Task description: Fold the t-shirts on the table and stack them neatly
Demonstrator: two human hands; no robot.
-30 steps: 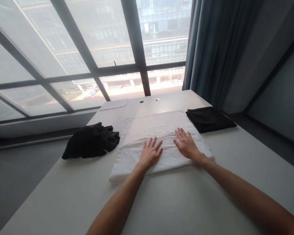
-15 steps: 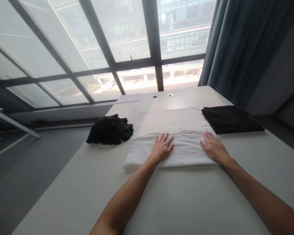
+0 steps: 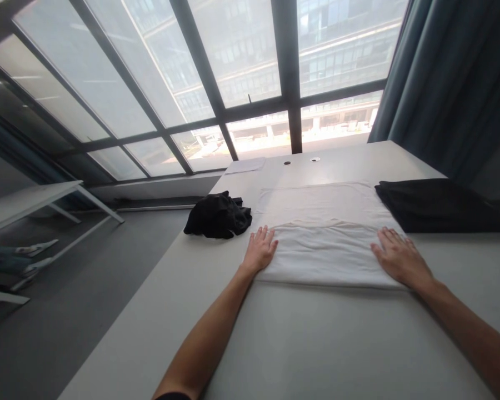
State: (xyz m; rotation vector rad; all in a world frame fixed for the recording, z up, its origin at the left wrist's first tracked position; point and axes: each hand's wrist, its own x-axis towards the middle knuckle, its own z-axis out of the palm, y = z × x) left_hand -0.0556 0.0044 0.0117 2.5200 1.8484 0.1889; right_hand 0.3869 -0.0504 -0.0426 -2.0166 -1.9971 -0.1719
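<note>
A white garment (image 3: 325, 228) lies flat on the pale table (image 3: 316, 344), its near part folded over itself. My left hand (image 3: 260, 250) rests flat and open on the near left corner of the fold. My right hand (image 3: 400, 258) lies flat and open on the near right corner. Both palms press down on the cloth with fingers stretched toward the window.
A crumpled black garment (image 3: 219, 215) sits on the table left of the white one. A folded black garment (image 3: 437, 204) lies to the right. A sheet of paper (image 3: 245, 165) and two cable holes are near the far edge. Another table (image 3: 29, 200) stands at left.
My hands have slid apart across the folded white garment, from its middle out to its left and right corners. The view has swung to the left.
</note>
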